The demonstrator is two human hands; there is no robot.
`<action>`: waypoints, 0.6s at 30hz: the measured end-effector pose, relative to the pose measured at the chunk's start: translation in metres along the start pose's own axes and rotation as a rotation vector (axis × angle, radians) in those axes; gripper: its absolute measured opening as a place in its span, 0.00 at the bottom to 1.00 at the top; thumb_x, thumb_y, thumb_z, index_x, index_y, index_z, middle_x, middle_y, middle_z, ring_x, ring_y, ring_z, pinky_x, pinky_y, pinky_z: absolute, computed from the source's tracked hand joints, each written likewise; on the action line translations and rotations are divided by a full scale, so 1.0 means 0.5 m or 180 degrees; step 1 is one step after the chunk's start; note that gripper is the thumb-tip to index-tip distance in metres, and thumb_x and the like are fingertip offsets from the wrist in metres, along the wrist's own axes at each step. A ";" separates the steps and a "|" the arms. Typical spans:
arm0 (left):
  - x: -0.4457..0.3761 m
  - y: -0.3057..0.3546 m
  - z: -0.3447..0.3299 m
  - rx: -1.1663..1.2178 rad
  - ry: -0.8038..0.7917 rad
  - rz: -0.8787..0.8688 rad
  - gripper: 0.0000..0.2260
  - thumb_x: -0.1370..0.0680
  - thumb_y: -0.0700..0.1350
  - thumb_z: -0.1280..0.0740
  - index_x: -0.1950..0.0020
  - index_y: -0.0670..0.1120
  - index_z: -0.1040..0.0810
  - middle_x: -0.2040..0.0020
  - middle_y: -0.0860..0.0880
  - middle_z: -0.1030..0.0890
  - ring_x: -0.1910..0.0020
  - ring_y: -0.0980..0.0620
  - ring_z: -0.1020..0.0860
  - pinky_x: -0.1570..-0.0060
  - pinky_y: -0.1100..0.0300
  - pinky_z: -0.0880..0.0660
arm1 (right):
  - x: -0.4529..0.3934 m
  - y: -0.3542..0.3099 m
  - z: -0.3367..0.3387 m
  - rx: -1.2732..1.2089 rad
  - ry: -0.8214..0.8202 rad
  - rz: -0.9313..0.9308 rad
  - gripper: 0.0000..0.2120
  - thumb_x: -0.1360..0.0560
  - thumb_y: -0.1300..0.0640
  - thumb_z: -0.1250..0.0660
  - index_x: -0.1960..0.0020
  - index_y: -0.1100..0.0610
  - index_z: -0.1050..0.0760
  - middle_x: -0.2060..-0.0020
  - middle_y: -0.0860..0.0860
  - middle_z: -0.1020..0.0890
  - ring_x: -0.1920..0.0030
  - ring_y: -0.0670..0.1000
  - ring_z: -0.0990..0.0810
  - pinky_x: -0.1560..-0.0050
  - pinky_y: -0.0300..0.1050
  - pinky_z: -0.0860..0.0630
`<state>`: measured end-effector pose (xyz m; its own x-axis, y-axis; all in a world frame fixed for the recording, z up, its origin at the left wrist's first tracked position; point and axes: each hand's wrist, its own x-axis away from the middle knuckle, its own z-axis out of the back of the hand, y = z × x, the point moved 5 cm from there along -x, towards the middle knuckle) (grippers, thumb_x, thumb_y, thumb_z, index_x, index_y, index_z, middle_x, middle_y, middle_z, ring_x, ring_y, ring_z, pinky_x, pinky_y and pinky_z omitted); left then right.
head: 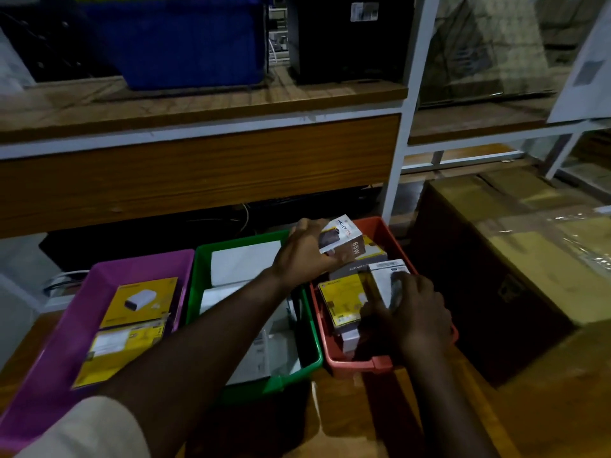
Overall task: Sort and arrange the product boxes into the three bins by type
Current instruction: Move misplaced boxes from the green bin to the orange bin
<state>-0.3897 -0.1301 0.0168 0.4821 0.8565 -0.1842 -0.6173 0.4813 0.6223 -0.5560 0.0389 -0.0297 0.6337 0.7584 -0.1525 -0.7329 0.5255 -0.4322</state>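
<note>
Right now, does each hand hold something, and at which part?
The left hand grips the box marked 65W by its left end, above the red bin. The right hand rests on a white box there; a hold is unclear.

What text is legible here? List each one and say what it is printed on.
"HALLEY 20K": top edge of the white box in the left hand.
"65W": side face of the same box.
Print on the yellow boxes in the purple bin and red bin, the grey box, and the shelf labels: too small or blurred to read.
</note>
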 end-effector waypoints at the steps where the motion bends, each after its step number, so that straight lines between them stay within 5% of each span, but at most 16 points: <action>1: -0.003 0.010 -0.005 -0.0004 -0.0017 0.0008 0.42 0.33 0.66 0.26 0.23 0.50 0.32 0.32 0.47 0.30 0.31 0.44 0.28 0.37 0.56 0.28 | -0.002 0.002 0.005 0.0037 0.0036 -0.0065 0.31 0.28 0.32 0.32 0.30 0.46 0.29 0.33 0.53 0.27 0.36 0.58 0.26 0.41 0.54 0.27; 6: -0.013 0.075 -0.033 -0.0154 -0.0226 -0.0218 0.39 0.31 0.65 0.27 0.23 0.53 0.32 0.33 0.47 0.29 0.31 0.46 0.29 0.36 0.58 0.31 | 0.000 -0.012 0.021 -0.0159 0.0353 0.0172 0.31 0.26 0.36 0.30 0.28 0.48 0.30 0.27 0.53 0.29 0.27 0.57 0.33 0.31 0.60 0.35; 9: 0.005 0.105 -0.046 0.0203 -0.0480 -0.0324 0.35 0.30 0.62 0.24 0.27 0.51 0.26 0.32 0.50 0.25 0.34 0.53 0.25 0.38 0.61 0.27 | -0.019 -0.018 0.047 -0.0865 0.0323 0.0513 0.46 0.29 0.44 0.23 0.19 0.46 0.45 0.18 0.48 0.43 0.18 0.53 0.46 0.24 0.64 0.41; 12: 0.029 0.112 -0.055 0.0823 -0.0846 -0.0332 0.21 0.28 0.60 0.24 0.39 0.52 0.18 0.46 0.58 0.16 0.48 0.64 0.18 0.45 0.58 0.20 | -0.042 -0.035 0.066 -0.0492 0.0099 0.1156 0.54 0.30 0.49 0.21 0.17 0.46 0.54 0.16 0.46 0.54 0.17 0.54 0.55 0.24 0.65 0.39; 15: 0.046 0.103 -0.047 0.0865 -0.1086 -0.0318 0.16 0.25 0.55 0.25 0.40 0.52 0.19 0.49 0.64 0.19 0.51 0.74 0.23 0.46 0.72 0.25 | -0.040 -0.043 0.082 -0.0461 -0.0014 0.1473 0.51 0.31 0.54 0.21 0.18 0.43 0.47 0.17 0.47 0.48 0.20 0.57 0.43 0.30 0.64 0.30; 18: 0.062 0.083 -0.043 0.0884 -0.1550 -0.0159 0.23 0.24 0.66 0.34 0.44 0.48 0.16 0.47 0.55 0.16 0.50 0.61 0.19 0.42 0.57 0.24 | -0.007 -0.036 0.102 -0.0720 -0.0163 0.1870 0.38 0.30 0.43 0.25 0.24 0.43 0.35 0.28 0.47 0.30 0.34 0.53 0.26 0.44 0.53 0.22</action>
<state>-0.4138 -0.0797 0.0207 0.7785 0.6174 0.1127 -0.4312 0.3956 0.8109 -0.5577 0.0463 0.0240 0.1247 0.9161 -0.3812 -0.8809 -0.0746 -0.4674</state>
